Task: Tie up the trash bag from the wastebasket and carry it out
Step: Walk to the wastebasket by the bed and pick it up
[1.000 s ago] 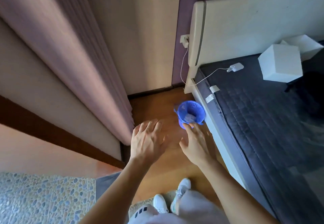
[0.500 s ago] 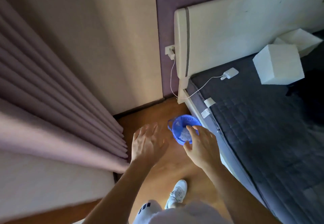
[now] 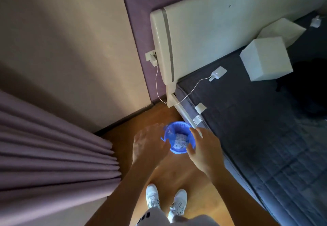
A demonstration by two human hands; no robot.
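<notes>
Two open hands frame the small blue wastebasket (image 3: 178, 137) from above — the left hand (image 3: 147, 144) spread at its left rim, the right hand (image 3: 205, 147) with fingers curled loosely at its right rim, neither one closed on anything. Whether either hand touches the rim cannot be told from this angle. The basket stands on the wooden floor (image 3: 177, 176), just beside the bed frame (image 3: 184, 112) and near the corner where a white charger cable (image 3: 191, 91) hangs from the wall socket.

Risks, as a judgement: the basket looks light and narrow, so a pull on the liner from one side could tip it or drag it over the floor. A thin bag might also tear if gathered roughly, or slip down inside the basket if only one edge is caught. The cable hangs close enough that a lifted bag could snag it.

Inside the basket lies a crumpled whitish mass (image 3: 179, 140) — likely paper or tissue — filling the lower part. The trash bag itself shows only as a faint pale film inside the rim; its edges cannot be made out clearly.
</notes>
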